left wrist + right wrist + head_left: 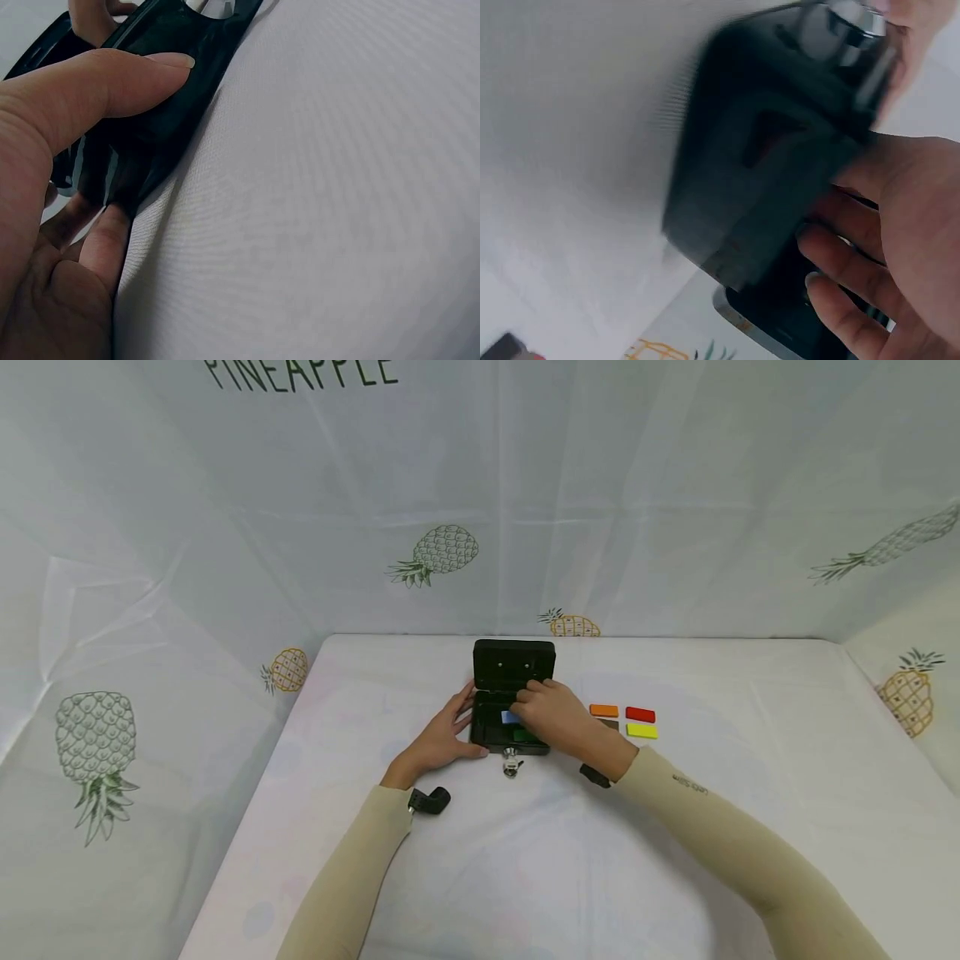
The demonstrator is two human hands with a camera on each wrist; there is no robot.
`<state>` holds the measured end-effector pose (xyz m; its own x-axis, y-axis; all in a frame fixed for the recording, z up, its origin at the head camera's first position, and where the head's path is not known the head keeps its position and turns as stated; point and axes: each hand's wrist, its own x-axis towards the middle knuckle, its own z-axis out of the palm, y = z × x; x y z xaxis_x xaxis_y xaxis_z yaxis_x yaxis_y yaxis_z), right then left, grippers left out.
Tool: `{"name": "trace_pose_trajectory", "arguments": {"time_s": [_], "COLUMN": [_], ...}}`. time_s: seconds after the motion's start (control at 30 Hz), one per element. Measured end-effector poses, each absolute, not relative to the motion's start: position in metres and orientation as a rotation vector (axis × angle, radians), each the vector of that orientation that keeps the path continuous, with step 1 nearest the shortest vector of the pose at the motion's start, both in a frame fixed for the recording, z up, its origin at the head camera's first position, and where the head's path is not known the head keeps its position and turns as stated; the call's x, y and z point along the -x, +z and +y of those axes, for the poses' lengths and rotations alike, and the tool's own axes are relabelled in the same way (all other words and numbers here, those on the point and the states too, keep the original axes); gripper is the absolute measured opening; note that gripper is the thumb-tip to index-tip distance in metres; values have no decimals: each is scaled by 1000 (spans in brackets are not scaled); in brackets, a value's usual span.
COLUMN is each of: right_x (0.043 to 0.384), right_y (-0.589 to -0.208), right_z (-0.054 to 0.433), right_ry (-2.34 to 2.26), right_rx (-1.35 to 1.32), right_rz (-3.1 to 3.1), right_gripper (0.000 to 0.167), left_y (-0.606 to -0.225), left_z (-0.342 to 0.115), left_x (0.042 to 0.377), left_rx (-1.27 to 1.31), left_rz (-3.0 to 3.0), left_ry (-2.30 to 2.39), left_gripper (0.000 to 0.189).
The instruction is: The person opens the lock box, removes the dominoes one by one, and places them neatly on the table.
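Observation:
A small black cash box [485, 747] stands with its lid [513, 656] raised, and keys [511, 767] hang at its front lock. My left hand [442, 739] grips the box's left front corner; in the left wrist view the thumb [142, 79] lies on the front wall and fingers touch the side. My right hand [553, 714] reaches into the box from the right. Its fingertips pinch a light blue block [509, 717], though the hand hides part of the contact. A dark green block [523, 736] lies inside at the front. The right wrist view is blurred.
To the right of the box lie an orange block [603, 711], a red block [641, 715], a yellow block [642, 731] and a brown block [611, 724] half covered by the right arm. The white-covered table [480, 877] meets a pineapple-print curtain [645, 527] behind.

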<state>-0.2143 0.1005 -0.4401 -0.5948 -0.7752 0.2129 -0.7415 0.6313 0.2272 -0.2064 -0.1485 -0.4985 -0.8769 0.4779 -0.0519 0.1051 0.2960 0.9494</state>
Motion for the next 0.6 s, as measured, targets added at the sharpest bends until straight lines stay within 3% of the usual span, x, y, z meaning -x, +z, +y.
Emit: {"name": "trace_pose_trajectory", "arguments": {"time_s": [0.33,0.6], "right_x": [198,191], "right_y": [-418,-421], "right_z": [130,163], "right_ry": [0,160], "right_rx": [-1138,-1050], "right_rz": [-2508,-2479], "right_gripper": [22,26], "left_y": [-498,-498], "left_z": [-146,-147], "left_x": [206,205], "left_rx": [-526,-523], "left_rz": [2251,2263], "left_ry": [1606,1605], "left_gripper": [123,123]}}
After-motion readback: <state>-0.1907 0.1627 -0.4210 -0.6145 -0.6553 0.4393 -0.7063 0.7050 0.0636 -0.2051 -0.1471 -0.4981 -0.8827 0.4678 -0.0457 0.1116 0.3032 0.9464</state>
